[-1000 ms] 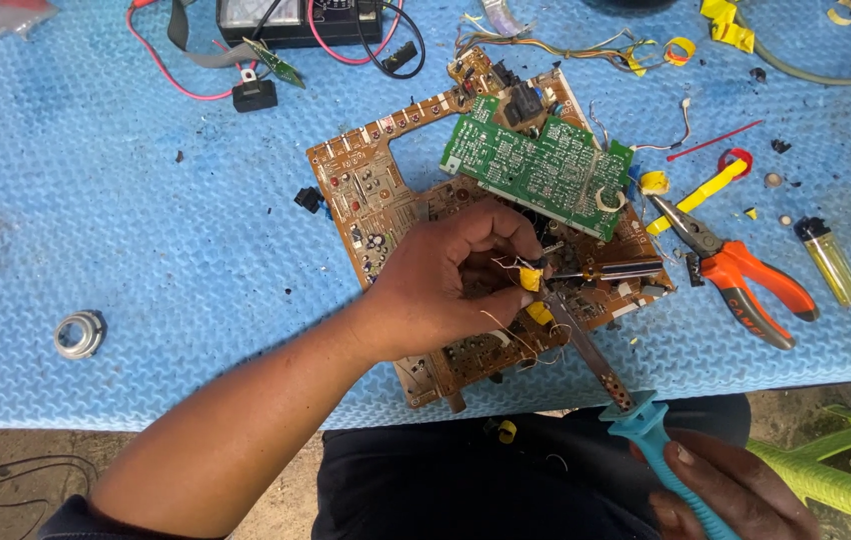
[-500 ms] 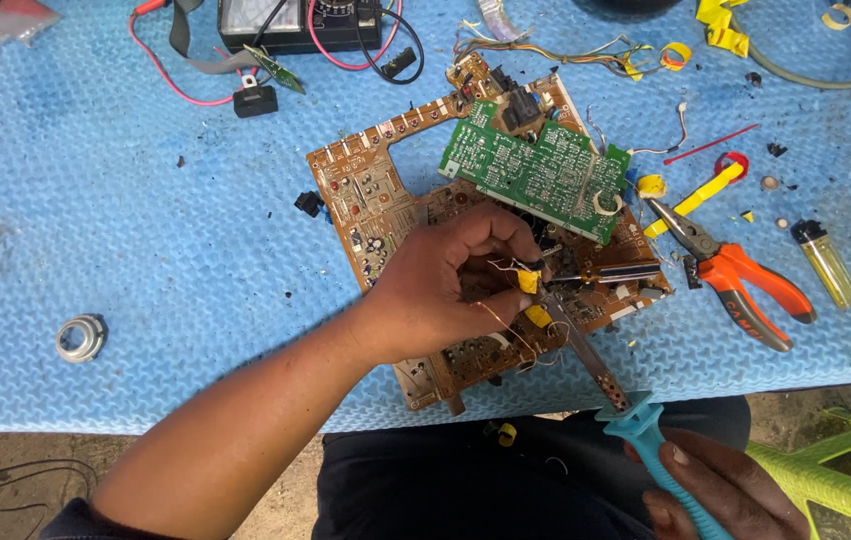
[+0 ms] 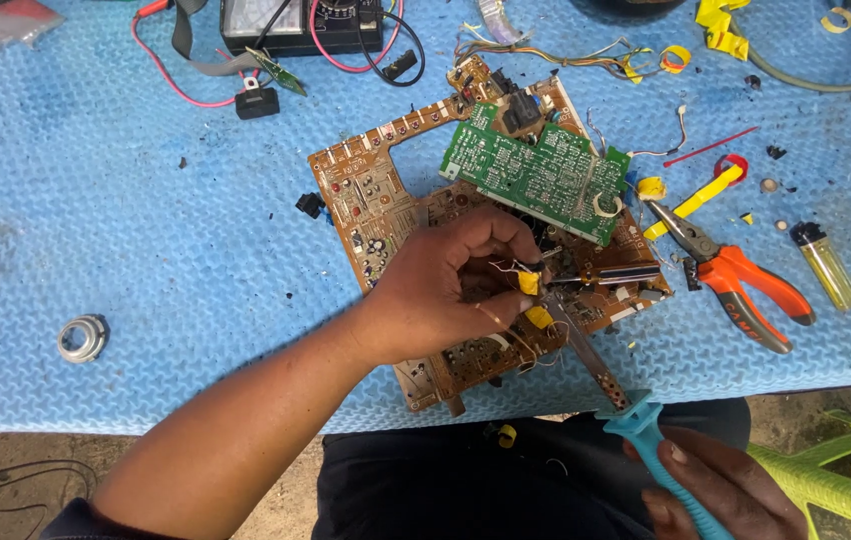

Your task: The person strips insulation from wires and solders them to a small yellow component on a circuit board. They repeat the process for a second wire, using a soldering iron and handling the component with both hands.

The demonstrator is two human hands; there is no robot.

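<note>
Barely anything has shifted since a second ago: the left hand [image 3: 446, 290] holds its spot at the middle of the frame, and the right hand [image 3: 721, 490] has crept only a touch in the lower right corner. The left fingers are pinched together on a small yellow component [image 3: 529, 283] with thin wire leads, held just above the brown circuit board [image 3: 376, 205]. The right hand is closed around the teal handle of a soldering iron [image 3: 611, 385], and here is the line that matters: the iron's long axis runs on a diagonal from lower right up toward the centre, its tip landing right beside the yellow part, touching it or nearly so; I cannot tell which. So the part lies up and to the left of the right hand's grip, while the left hand is already on it.

A green circuit board [image 3: 536, 175] lies tilted over the brown one, above the fingers. To the right sit orange-handled pliers [image 3: 741, 280] and a yellowish lighter [image 3: 828, 265], all on the blue foam mat [image 3: 96, 200]. A metal ring [image 3: 83, 337] rests at the left, and a black meter [image 3: 301, 25] with red leads at the top.
</note>
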